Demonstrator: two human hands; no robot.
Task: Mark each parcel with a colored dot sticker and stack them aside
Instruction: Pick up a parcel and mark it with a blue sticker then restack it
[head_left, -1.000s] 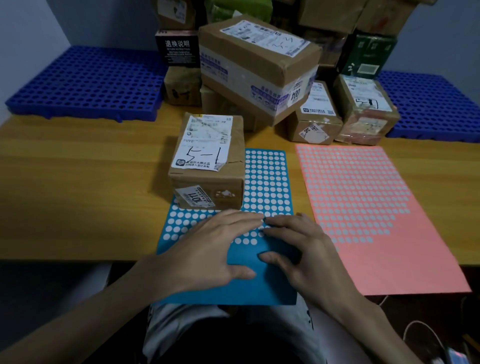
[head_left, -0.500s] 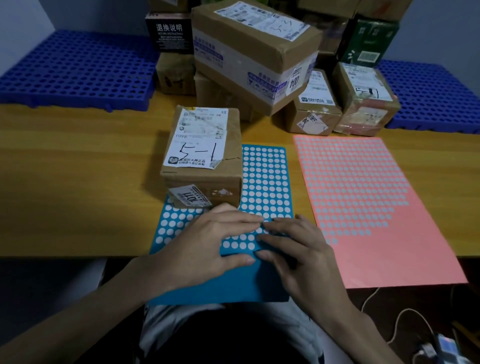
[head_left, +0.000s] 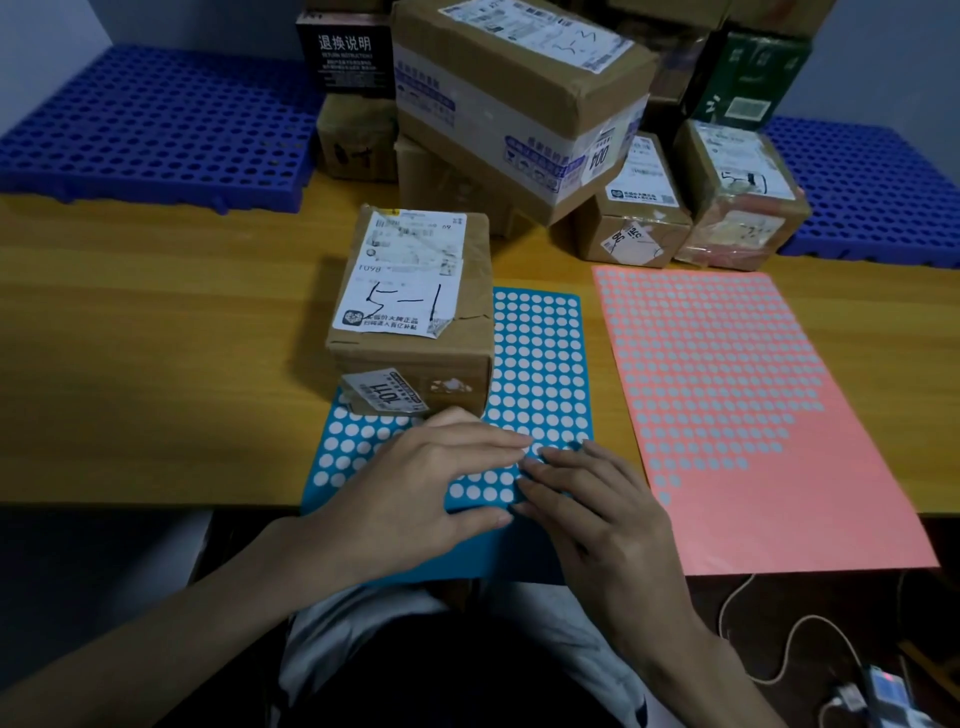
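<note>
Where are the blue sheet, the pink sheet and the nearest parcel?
blue sheet (head_left: 540, 364), head view, dotted right half.
pink sheet (head_left: 831, 509), head view, bare lower part.
nearest parcel (head_left: 405, 306), head view, white top label.

Parcel (head_left: 415, 312) on the left sheet (head_left: 540, 364); 2nd sheet (head_left: 753, 415) right; boxes (head_left: 519, 104), seemingly stacked, behind.
</note>
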